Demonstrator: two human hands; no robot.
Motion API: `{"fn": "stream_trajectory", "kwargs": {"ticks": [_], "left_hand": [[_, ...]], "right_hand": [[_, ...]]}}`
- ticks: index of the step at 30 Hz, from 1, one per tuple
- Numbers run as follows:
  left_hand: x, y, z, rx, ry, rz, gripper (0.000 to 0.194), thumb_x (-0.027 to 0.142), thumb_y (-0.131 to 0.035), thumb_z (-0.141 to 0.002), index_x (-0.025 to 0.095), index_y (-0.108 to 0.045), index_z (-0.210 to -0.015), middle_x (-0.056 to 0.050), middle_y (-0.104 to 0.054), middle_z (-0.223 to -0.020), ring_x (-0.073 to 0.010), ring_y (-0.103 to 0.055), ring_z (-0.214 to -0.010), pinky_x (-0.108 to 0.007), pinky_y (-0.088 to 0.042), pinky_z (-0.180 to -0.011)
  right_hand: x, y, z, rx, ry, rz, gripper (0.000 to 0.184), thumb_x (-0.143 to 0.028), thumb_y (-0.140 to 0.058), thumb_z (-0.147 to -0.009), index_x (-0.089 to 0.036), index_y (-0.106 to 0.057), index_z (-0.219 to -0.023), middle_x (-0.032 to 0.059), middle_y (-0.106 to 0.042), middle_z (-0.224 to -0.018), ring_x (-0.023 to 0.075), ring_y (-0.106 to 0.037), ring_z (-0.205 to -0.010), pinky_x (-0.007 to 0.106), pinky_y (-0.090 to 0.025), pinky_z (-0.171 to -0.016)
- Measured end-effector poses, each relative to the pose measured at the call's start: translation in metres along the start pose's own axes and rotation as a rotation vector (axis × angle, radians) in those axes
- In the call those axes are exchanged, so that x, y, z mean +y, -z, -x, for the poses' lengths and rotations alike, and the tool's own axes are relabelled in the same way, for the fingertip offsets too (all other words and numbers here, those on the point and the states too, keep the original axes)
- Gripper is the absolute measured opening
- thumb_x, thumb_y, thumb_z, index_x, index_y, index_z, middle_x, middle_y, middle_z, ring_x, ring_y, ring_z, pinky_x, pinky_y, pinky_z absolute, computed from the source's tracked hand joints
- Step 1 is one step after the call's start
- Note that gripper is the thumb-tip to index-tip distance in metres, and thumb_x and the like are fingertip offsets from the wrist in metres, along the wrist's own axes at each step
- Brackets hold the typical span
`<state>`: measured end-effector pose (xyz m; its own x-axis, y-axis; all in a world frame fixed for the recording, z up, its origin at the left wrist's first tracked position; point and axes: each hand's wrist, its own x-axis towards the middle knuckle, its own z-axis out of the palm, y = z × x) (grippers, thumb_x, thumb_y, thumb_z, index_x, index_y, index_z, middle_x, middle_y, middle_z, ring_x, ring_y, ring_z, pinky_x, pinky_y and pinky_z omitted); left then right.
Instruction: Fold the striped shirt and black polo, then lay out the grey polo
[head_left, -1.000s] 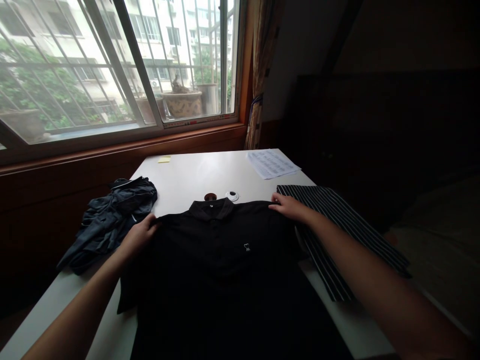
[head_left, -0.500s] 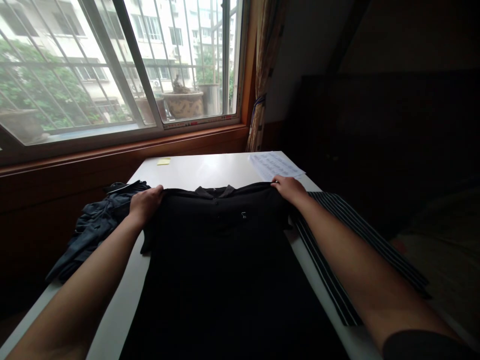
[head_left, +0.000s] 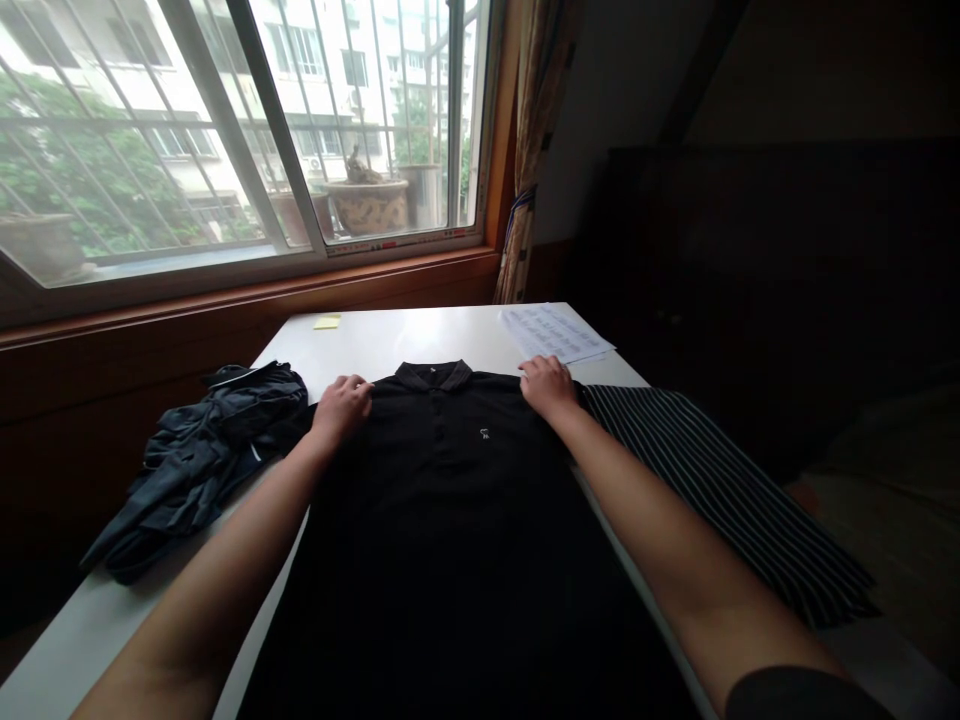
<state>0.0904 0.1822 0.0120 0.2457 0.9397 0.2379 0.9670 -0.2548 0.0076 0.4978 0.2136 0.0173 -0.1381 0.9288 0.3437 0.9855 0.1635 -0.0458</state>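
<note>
A black polo shirt (head_left: 450,520) lies front side up on the white table (head_left: 420,335), its collar at the far end and a small light logo on the chest. My left hand (head_left: 343,408) rests on the shoulder at the collar's left, fingers loosely bent and apart. On the other shoulder lies my right hand (head_left: 550,386), its fingers spread over the cloth. Neither hand pinches the fabric. The shirt's lower part runs out of view at the bottom, and my forearms cover parts of its sleeves.
A crumpled pile of dark clothes (head_left: 202,450) sits at the table's left edge. Striped dark cloth (head_left: 720,470) lies along the right side. Printed sheets (head_left: 559,332) and a yellow sticky note (head_left: 327,322) are at the far end, below the barred window (head_left: 390,120).
Both hands have let go of the shirt's shoulders and moved inward onto the cloth. The shirt's upper part has come down flatter, and the collar shows more fully.
</note>
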Motion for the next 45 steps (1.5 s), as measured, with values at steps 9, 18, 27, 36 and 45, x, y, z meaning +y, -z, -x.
{"fn": "stream_trajectory", "kwargs": {"ticks": [9,18,27,36,45], "left_hand": [[0.044,-0.057,-0.005,-0.118,0.112,0.044,0.066,0.058,-0.027,-0.101,0.022,-0.035,-0.156,-0.007,-0.029,-0.165,-0.0293,-0.021,-0.153,-0.050,-0.020,-0.123],[0.024,-0.055,-0.015,-0.184,0.165,0.049,0.072,0.062,-0.021,-0.100,0.022,-0.026,-0.159,-0.006,-0.018,-0.168,-0.0255,-0.013,-0.156,-0.050,-0.016,-0.124],[0.029,-0.052,-0.006,0.011,0.169,0.080,0.057,0.044,-0.038,-0.100,0.016,-0.050,-0.147,-0.011,-0.042,-0.158,-0.0271,-0.035,-0.148,-0.046,-0.028,-0.122],[0.030,-0.035,0.046,0.087,0.069,0.081,0.046,0.027,-0.043,-0.097,0.011,-0.062,-0.136,-0.011,-0.057,-0.147,-0.0236,-0.048,-0.140,-0.035,-0.035,-0.120],[0.047,-0.021,0.150,0.004,-0.152,0.081,0.053,0.040,-0.040,-0.102,0.018,-0.047,-0.150,-0.010,-0.041,-0.159,-0.0284,-0.033,-0.149,-0.050,-0.029,-0.122]], "right_hand": [[-0.089,-0.051,0.012,-0.289,0.152,-0.159,0.062,-0.056,-0.035,-0.102,-0.021,-0.044,-0.152,0.0073,-0.036,-0.162,0.0279,-0.026,-0.149,0.044,-0.019,-0.122],[-0.058,-0.063,-0.002,-0.304,0.087,-0.177,0.068,-0.059,-0.028,-0.102,-0.019,-0.034,-0.157,0.0051,-0.025,-0.167,0.0211,-0.018,-0.154,0.040,-0.011,-0.125],[-0.059,-0.069,0.006,-0.178,0.022,-0.145,0.059,-0.044,-0.035,-0.102,-0.014,-0.044,-0.152,0.0097,-0.035,-0.162,0.0247,-0.029,-0.150,0.042,-0.020,-0.123],[-0.049,-0.053,0.055,-0.071,0.091,-0.207,0.050,-0.029,-0.042,-0.098,-0.010,-0.055,-0.143,0.0100,-0.050,-0.153,0.0220,-0.042,-0.144,0.035,-0.029,-0.122],[-0.042,-0.026,0.130,-0.087,0.234,-0.240,0.052,-0.035,-0.042,-0.100,-0.012,-0.053,-0.145,0.0112,-0.046,-0.155,0.0245,-0.039,-0.146,0.041,-0.030,-0.123]]}}
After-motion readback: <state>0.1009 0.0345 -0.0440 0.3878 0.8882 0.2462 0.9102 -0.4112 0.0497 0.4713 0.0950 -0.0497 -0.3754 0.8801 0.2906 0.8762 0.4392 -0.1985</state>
